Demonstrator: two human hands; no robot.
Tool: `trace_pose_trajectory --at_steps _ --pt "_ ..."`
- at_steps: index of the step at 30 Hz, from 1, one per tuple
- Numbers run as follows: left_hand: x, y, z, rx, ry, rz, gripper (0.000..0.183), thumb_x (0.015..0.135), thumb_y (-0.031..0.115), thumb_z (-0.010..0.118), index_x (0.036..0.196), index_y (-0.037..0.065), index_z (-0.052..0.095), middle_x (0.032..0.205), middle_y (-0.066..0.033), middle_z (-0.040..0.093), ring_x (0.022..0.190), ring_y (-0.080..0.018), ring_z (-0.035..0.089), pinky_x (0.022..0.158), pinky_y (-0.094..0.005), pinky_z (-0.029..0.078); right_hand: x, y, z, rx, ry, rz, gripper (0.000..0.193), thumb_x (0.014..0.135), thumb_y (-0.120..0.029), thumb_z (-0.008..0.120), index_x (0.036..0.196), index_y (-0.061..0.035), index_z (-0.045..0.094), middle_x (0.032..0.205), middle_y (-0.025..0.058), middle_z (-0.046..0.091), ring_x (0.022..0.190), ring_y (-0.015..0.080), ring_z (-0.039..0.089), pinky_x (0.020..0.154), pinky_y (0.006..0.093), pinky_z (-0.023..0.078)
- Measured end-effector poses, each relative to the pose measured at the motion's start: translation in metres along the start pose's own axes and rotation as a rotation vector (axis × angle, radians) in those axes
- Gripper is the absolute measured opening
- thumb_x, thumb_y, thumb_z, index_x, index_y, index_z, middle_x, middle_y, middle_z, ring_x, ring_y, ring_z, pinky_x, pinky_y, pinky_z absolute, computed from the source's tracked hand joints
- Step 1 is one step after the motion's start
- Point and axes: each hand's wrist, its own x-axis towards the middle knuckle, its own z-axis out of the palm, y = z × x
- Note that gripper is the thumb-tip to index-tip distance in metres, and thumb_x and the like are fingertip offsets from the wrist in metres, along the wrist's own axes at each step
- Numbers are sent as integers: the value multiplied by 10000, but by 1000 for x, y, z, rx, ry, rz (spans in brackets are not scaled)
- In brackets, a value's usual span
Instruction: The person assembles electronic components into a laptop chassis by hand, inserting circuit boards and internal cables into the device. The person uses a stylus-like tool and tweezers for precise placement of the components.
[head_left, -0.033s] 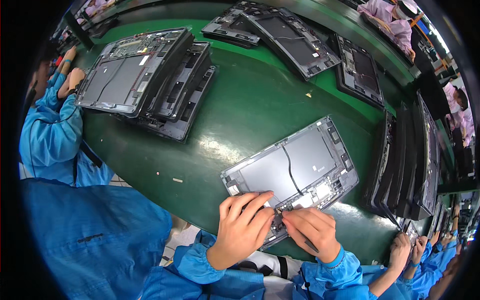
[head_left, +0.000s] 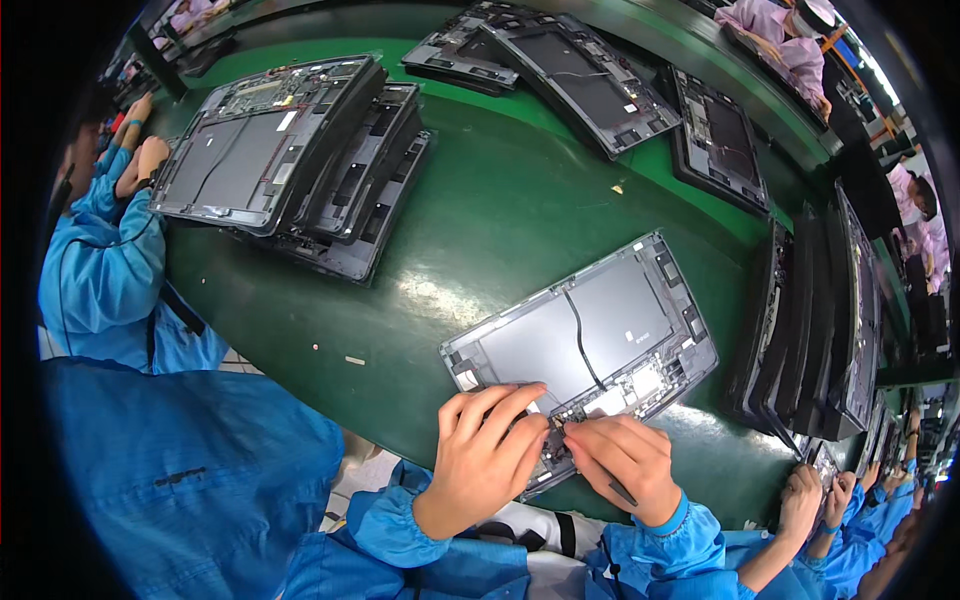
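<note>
An opened tablet-like device (head_left: 540, 340), its back shell grey with a black cable across the middle, lies tilted on the green table. My left hand (head_left: 485, 440) reaches over its near edge, fingers bent, thumb and index closing at the small circuit parts; anything between them is hidden. Close beside it, my right hand (head_left: 630, 460) is closed in a pinch over the same spot by the circuit board (head_left: 640, 385). A slim dark tool (head_left: 622, 490) sticks out below its fingers; its tip cannot be made out.
At the left rises a stack of similar opened devices (head_left: 235, 150). More lie at the back (head_left: 580, 80), and a row stands on edge at the right (head_left: 850, 320). Co-workers in blue sleeves (head_left: 110, 250) sit on both sides. Small scraps (head_left: 355, 360) dot the green table (head_left: 480, 220).
</note>
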Motion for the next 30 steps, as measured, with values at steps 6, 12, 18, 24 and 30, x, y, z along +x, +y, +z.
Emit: trace_pose_trajectory --at_steps 6,12,18,24,30 --pt "7 -1 -2 21 -22 12 208 791 110 793 976 134 701 1241 -8 692 1116 -274 609 960 -432 393 -4 -2 6 -80 40 12 293 734 31 826 1013 -15 751 921 86 745 761 235 723 622 319 588" --pt "6 -4 1 28 -2 38 221 778 110 806 976 134 709 1197 1 702 1092 -270 619 952 -428 395 -8 4 9 -73 65 -26 276 758 -23 815 1024 -2 744 962 73 734 773 205 702 639 306 590" --pt "13 0 -4 19 -44 4 218 782 106 808 980 136 722 1150 4 703 1066 -263 625 936 -412 398 -8 -4 14 -105 108 69 282 763 -39 812 1032 -1 740 924 68 719 758 202 696 632 301 581" --pt "14 -3 -3 31 -38 6 193 786 98 807 959 121 727 1128 3 707 1038 -254 626 920 -396 400 -7 2 12 -67 81 23 281 744 38 814 1013 1 740 900 94 734 736 236 716 628 316 585" --pt "16 -1 -3 6 -49 20 190 780 94 819 946 117 730 1127 1 711 1013 -247 629 898 -389 406 -10 0 18 -121 146 28 257 766 -25 801 1013 1 734 877 65 707 728 192 690 620 291 570"
